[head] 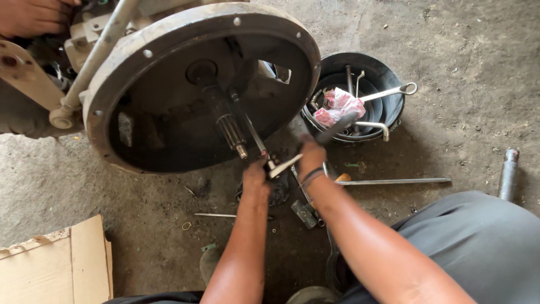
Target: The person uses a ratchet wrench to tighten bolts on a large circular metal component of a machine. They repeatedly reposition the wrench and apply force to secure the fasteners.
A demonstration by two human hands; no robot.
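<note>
A large round metal housing (169, 45) stands tilted on the dirt floor, its open side facing me, with a splined shaft (229, 128) sticking out of its middle. My left hand (256, 177) is shut on a thin metal rod (250, 126) that runs up into the housing beside the shaft. My right hand (311, 157) is closed on a tool with a dark handle (337, 126). The tool's bright metal end (286, 165) meets the rod just by my left hand.
A black bucket (388, 70) at the right holds wrenches and a red-and-white bag. A long steel bar (394, 181), a small hammer (304, 214) and a metal cylinder (509, 171) lie on the ground. Cardboard (56, 264) lies bottom left. Another person's hand (28, 17) rests top left.
</note>
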